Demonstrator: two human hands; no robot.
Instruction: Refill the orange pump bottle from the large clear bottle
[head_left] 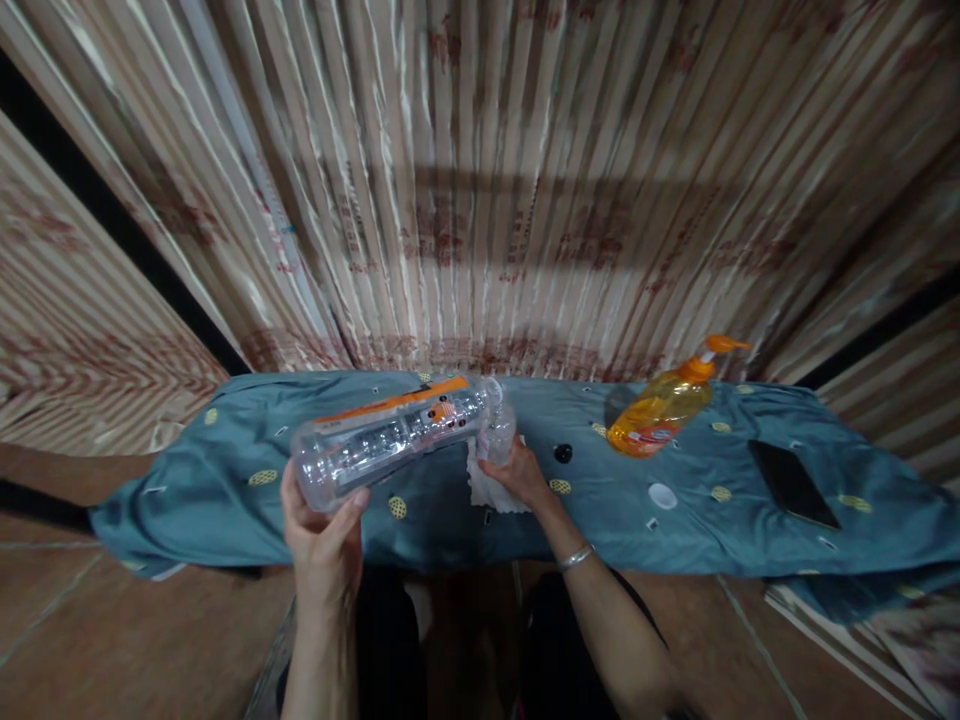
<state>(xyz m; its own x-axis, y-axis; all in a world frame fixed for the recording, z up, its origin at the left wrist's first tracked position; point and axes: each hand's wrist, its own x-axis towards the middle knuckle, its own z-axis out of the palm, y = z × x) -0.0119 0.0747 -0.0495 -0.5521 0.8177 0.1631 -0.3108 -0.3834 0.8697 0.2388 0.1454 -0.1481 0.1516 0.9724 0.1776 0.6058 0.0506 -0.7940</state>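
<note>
A large clear plastic bottle [390, 435] with an orange label is tilted nearly on its side above the cloth. My left hand [324, 530] grips its base end from below. At its mouth, on the right, is a small clear container [496, 428], and my right hand [517, 475] is closed around that container. The two pieces meet at the bottle's mouth; whether liquid passes between them cannot be made out. Under my right hand lies a white paper sheet [491, 492] with a wavy edge.
A teal patterned cloth [442, 520] covers the narrow table. To the right stand an orange pump bottle [664, 410], a small black cap [563, 454], a white round lid [662, 496] and a black phone [793, 484]. Behind hangs a striped curtain [480, 200].
</note>
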